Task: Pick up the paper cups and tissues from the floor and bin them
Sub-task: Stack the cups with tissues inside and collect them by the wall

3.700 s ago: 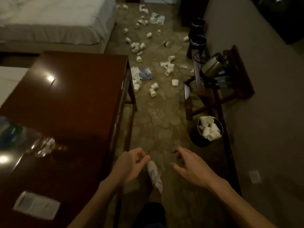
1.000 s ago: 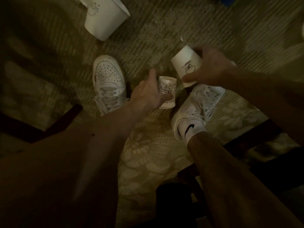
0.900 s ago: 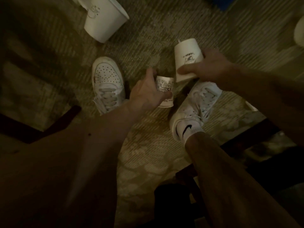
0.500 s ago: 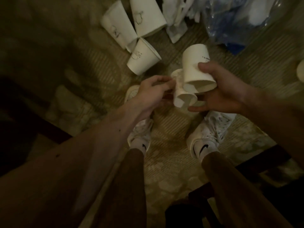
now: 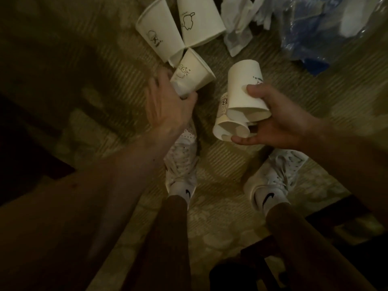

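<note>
My right hand holds two white paper cups: a plain one under the thumb and a printed one below it, both mouths toward me. My left hand grips the base of a third paper cup with a face drawing, lying on the carpet. Two more paper cups lie just beyond it. Crumpled white tissues lie at the top, right of those cups.
A crinkled blue and clear plastic bag lies at the top right. My white shoes stand on the patterned carpet below the hands. Dark wooden furniture legs cross the bottom right and left edges.
My left hand let go of the printed cup, which now sits in my right hand with the plain one, and reached forward to grip the face-drawn cup on the carpet.
</note>
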`<control>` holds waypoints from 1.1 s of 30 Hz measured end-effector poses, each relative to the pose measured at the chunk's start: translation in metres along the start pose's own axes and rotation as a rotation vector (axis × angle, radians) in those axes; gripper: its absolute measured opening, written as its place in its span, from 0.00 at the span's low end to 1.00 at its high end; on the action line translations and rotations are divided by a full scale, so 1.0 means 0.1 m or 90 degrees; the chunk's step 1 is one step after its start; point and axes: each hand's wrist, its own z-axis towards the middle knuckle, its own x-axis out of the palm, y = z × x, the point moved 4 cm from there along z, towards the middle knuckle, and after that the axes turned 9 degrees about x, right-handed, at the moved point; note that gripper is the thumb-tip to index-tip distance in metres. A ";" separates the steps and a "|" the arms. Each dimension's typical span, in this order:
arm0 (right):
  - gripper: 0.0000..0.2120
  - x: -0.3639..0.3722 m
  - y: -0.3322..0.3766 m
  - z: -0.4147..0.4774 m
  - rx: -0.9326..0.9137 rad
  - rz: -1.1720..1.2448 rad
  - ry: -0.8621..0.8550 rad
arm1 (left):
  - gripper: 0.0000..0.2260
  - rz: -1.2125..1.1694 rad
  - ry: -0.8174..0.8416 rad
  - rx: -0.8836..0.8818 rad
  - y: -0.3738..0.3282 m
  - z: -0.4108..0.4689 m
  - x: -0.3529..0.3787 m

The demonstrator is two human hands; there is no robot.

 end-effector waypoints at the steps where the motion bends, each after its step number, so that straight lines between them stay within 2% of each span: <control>1: 0.29 -0.04 0.01 0.02 -0.003 -0.003 -0.005 | 0.31 0.022 0.049 0.007 0.06 0.07 0.08; 3: 0.29 -0.11 0.04 0.05 -0.009 -0.005 -0.013 | 0.35 0.066 0.112 0.028 0.13 0.18 0.20; 9: 0.33 -0.22 0.05 -0.07 -0.013 0.002 -0.026 | 0.33 0.099 0.177 0.020 0.08 0.11 0.18; 12: 0.33 -0.08 0.08 -0.40 -0.014 0.028 -0.025 | 0.32 -0.011 0.232 -0.058 0.01 -0.25 -0.03; 15: 0.32 0.14 0.17 -0.96 -0.028 0.042 -0.016 | 0.33 -0.216 0.236 -0.168 -0.24 -0.59 -0.45; 17: 0.34 0.32 0.27 -1.47 -0.043 0.030 0.002 | 0.30 -0.348 0.235 -0.226 -0.58 -0.79 -0.86; 19: 0.43 0.50 0.42 -2.08 -0.069 0.015 0.028 | 0.27 -0.452 0.223 -0.237 -1.05 -1.00 -1.41; 21: 0.48 0.70 0.61 -2.84 -0.112 0.006 0.059 | 0.27 -0.563 0.223 -0.234 -1.61 -1.27 -2.09; 25: 0.50 1.20 0.81 -4.47 -0.200 -0.005 0.124 | 0.20 -0.717 0.253 -0.167 -2.62 -1.93 -3.55; 29: 0.51 1.83 0.81 -5.83 -0.281 -0.079 0.208 | 0.24 -0.812 0.193 -0.079 -3.33 -2.56 -4.77; 33: 0.48 2.43 0.85 -6.85 -0.351 -0.207 0.300 | 0.35 -0.878 0.145 0.011 -3.63 -3.08 -5.79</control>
